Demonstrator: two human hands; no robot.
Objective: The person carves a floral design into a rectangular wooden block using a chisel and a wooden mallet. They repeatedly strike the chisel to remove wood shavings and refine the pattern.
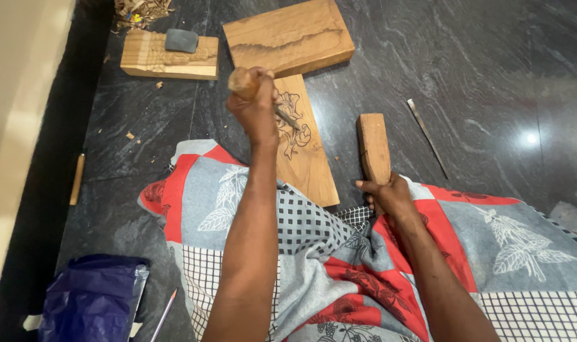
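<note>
Gripping a chisel (pixel 282 113) by its round wooden handle, the left hand (pixel 258 111) sets the blade tip on the carving board (pixel 304 152), right on the drawn floral pattern. The right hand (pixel 390 195) closes firmly around the lower end of a wooden mallet (pixel 373 147), which rests on the dark stone floor (pixel 491 76) at about three o'clock from the board. I judge the carving step is in hand. A strike calls for lifting the mallet over the chisel handle. Two wood blocks (pixel 288 35) lie at twelve o'clock.
</note>
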